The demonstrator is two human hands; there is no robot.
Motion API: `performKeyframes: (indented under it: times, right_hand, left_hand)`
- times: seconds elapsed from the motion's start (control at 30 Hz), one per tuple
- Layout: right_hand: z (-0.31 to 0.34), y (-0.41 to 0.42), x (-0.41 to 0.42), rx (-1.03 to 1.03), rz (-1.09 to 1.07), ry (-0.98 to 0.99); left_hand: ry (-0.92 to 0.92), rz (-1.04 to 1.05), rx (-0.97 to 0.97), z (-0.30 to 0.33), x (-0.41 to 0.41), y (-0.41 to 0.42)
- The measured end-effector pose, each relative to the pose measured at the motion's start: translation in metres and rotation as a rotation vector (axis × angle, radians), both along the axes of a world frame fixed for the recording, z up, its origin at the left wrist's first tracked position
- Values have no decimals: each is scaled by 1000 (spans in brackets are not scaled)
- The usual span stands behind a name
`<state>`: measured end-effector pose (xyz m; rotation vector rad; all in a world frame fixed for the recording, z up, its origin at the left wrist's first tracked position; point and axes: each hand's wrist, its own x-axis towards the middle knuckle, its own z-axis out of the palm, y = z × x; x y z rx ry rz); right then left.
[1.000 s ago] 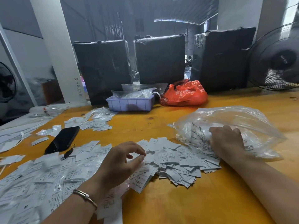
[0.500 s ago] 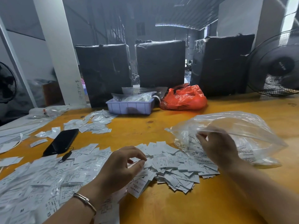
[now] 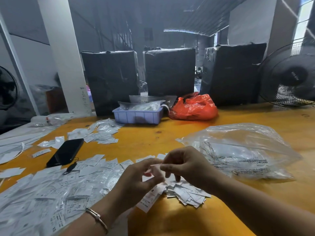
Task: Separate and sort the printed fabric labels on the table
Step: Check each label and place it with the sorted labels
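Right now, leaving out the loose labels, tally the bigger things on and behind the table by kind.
Black wrapped bales: 3
Fans: 2
Orange bag: 1
Clear plastic bag: 1
Blue tray: 1
Black phone: 1
Total: 9

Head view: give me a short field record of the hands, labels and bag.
left hand: pinches a label
right hand: pinches the same label
label height: raised above the table
loose labels: small heap under the hands
spread labels: wide layer at left
clear bag: lying at right, untouched
phone: flat, far left
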<state>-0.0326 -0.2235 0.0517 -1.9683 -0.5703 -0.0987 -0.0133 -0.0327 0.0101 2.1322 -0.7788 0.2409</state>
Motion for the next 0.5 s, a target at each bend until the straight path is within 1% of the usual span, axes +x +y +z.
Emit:
performKeyframes:
  times: [0.1,0.23,0.3,0.37,0.4,0.43,0.5]
  right_hand:
    - [-2,1,7,7,-39,-47]
    - [-17,-5,12,61,-39,-30]
    - [-21,-11,14,113,-37,-24]
    - [-21,-23,19,151,-103,-62]
    - [-22,-30,21,117,-162,-109]
    - [-23,-36,23,29,-222,-165]
    - [-26,-46,26,-212,-256,-226]
  left_hand:
    - [59,-10,-65,4,-4,0]
    - [141,2,-95,9,-7,-1]
    - [147,54,-82,7,-4,-1]
    - [145,116,-87,4,-1,0]
    - [144,142,-99,2,0,1]
    - [144,163,-114,2,-1,2]
    - [142,196,-138,1,-1,4]
